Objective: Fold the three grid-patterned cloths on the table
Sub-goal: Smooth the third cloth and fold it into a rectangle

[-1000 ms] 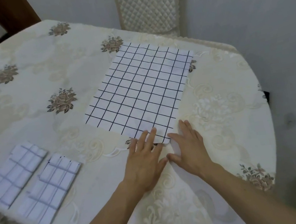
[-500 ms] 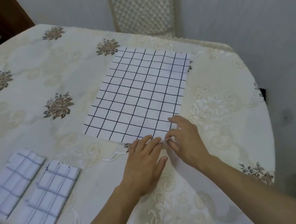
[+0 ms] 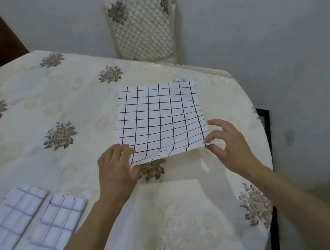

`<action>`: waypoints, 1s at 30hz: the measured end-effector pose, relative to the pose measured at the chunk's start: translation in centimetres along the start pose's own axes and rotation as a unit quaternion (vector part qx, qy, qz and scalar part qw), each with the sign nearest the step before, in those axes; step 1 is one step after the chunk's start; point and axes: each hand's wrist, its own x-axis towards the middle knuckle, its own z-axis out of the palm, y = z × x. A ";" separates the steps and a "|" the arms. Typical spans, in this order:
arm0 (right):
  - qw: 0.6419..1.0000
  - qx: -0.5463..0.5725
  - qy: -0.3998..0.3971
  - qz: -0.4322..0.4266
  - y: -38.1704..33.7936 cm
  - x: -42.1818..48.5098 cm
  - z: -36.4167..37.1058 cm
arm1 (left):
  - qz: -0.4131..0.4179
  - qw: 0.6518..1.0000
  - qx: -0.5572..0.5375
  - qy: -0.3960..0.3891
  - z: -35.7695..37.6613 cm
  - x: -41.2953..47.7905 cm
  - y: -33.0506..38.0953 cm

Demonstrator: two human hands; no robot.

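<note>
Status: two of three look done. Outer folded cloth [image 3: 12, 216] and inner folded cloth [image 3: 56, 224] lie side by side at the near-left of the desk [image 3: 30, 124], close together but not overlapping.

Unfolded grid cloth [image 3: 158, 117] sits mid-right on the desk, in front of the quilted chair [image 3: 142, 31]. Its far edge is flat on the tablecloth and its near edge is raised.

Hands:
- left hand [image 3: 116, 169] is clamped on the near-left corner, fingers curled over the top, thumb apparently underneath
- right hand [image 3: 229, 142] pinches the near-right corner between thumb and forefinger, other fingers spread loose
- the near edge sags and wrinkles between the two grips, worse toward the left one

My read of the step: first fold, near edge carried over to the far edge.

To do it well:
- Spread the hands slightly to take out the sag. A slack edge lands crooked.
- The right pinch sits at the very tip of the corner and could slip. Take a deeper bite.
- Move both corners at the same height and rate, in a low arc. The cloth looks light, so dragging would likely shift the far edge on the tablecloth.
- Use the grid as the reference: land corner on corner, lines over lines.
- Set the corners down first, then smooth from the middle out to the crease.
- Later folds should match the shape of the two finished ones.
</note>
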 end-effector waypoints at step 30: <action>0.998 0.024 0.057 0.011 -2.9 -4.9 -10.9 | 0.053 0.991 -0.126 -0.015 -13.0 -2.5 4.1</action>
